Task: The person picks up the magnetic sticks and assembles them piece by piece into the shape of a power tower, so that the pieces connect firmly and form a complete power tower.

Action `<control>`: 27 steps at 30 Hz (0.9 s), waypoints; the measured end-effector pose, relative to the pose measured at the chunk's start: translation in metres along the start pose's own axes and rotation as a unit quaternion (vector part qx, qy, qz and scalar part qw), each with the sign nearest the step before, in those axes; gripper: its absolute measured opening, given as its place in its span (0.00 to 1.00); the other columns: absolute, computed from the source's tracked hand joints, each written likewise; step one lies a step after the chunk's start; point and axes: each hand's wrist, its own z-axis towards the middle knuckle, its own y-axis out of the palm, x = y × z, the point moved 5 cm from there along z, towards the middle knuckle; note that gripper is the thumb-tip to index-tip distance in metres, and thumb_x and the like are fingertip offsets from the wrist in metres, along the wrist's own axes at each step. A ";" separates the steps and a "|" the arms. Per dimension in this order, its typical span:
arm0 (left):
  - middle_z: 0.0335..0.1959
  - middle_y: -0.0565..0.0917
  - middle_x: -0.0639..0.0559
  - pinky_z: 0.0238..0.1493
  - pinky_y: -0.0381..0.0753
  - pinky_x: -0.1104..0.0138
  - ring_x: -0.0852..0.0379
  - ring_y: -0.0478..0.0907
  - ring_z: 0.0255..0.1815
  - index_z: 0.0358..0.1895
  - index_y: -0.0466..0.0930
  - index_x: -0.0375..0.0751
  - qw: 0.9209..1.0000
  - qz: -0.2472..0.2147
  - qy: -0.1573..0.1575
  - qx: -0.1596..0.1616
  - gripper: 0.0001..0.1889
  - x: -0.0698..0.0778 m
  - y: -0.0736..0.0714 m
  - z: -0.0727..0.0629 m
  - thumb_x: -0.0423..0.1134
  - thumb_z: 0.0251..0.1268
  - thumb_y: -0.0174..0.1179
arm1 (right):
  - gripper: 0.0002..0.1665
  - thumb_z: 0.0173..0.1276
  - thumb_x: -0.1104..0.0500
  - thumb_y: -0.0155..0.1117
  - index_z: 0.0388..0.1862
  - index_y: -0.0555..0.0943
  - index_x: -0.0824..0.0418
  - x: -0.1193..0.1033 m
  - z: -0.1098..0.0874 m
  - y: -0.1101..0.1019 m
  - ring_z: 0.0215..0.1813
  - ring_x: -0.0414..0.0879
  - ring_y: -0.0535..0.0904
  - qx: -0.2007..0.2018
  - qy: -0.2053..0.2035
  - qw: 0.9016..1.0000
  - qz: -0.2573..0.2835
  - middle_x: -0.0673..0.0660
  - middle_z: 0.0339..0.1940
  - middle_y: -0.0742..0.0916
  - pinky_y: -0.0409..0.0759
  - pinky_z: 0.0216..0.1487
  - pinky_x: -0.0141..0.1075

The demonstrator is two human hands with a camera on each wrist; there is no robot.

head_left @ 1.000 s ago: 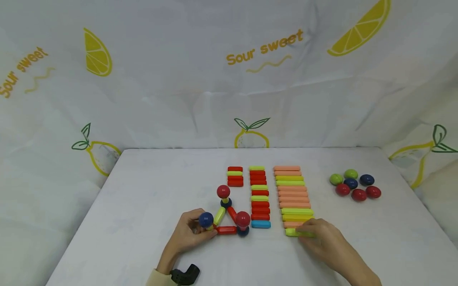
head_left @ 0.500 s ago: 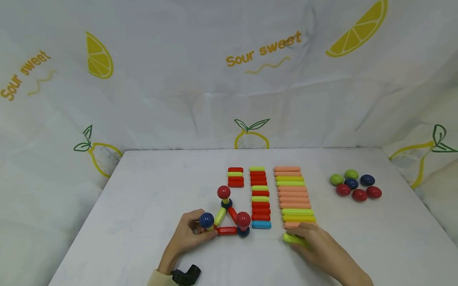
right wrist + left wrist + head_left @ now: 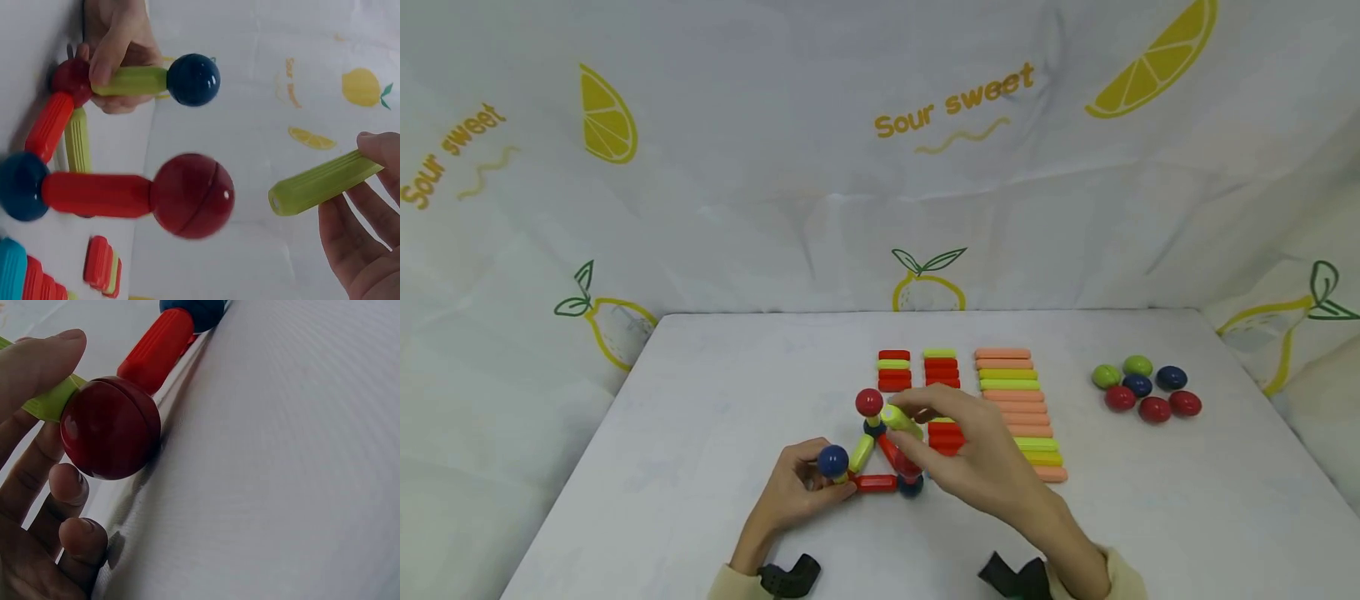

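A triangular frame of magnetic rods and balls stands on the table, with a red rod (image 3: 876,483) along its near side. Uprights rise from its corners, topped by a blue ball (image 3: 832,461) and two red balls, one of them the far red ball (image 3: 869,402). My left hand (image 3: 796,486) pinches the yellow-green upright rod (image 3: 132,81) under the blue ball, just above a dark red base ball (image 3: 111,428). My right hand (image 3: 973,450) holds a longer yellow-green rod (image 3: 325,182) between thumb and fingers, above the frame near the far red ball. Its free end points away from the fingers.
Right of the frame lie a short stack of red and green rods (image 3: 894,375), a column of short rods (image 3: 942,364) partly hidden by my right hand, and a column of long rods (image 3: 1009,396). Several loose balls (image 3: 1137,386) sit farther right. A printed cloth (image 3: 737,208) hangs behind.
My right hand has picked up the nearest yellow-green rod from the long column and carried it left and up over the frame. My left hand stays in place on the upright.
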 end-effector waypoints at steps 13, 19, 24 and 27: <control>0.24 0.78 0.45 0.20 0.71 0.72 0.52 0.68 0.21 0.36 0.84 0.42 1.000 -0.005 0.008 -0.003 0.11 -0.001 0.000 0.001 0.26 0.54 0.73 | 0.15 0.64 0.61 0.74 0.50 0.85 0.55 0.029 0.008 0.063 0.45 0.36 0.85 -0.169 0.064 0.982 0.058 0.49 0.42 0.91 0.87 0.49 0.35; 0.25 0.79 0.45 0.20 0.71 0.71 0.52 0.68 0.22 0.37 0.84 0.43 1.000 0.001 0.010 -0.003 0.11 -0.001 0.000 0.001 0.26 0.53 0.73 | 0.13 0.62 0.62 0.76 0.46 0.86 0.55 0.040 0.004 0.072 0.41 0.33 0.83 -0.212 0.081 0.974 0.022 0.47 0.36 0.91 0.86 0.48 0.33; 0.25 0.79 0.44 0.20 0.71 0.71 0.52 0.67 0.21 0.36 0.84 0.42 1.000 -0.005 0.009 -0.003 0.11 -0.001 0.000 0.001 0.25 0.53 0.73 | 0.12 0.61 0.61 0.77 0.44 0.88 0.54 0.042 0.004 0.076 0.38 0.32 0.82 -0.225 0.089 0.970 -0.004 0.47 0.34 0.91 0.84 0.42 0.29; 0.25 0.79 0.44 0.20 0.70 0.72 0.52 0.67 0.21 0.36 0.83 0.42 1.000 -0.009 0.010 -0.004 0.11 -0.001 0.000 0.001 0.25 0.53 0.73 | 0.12 0.62 0.59 0.77 0.45 0.89 0.53 0.043 0.005 0.078 0.37 0.32 0.82 -0.231 0.090 0.968 -0.024 0.46 0.33 0.91 0.82 0.40 0.27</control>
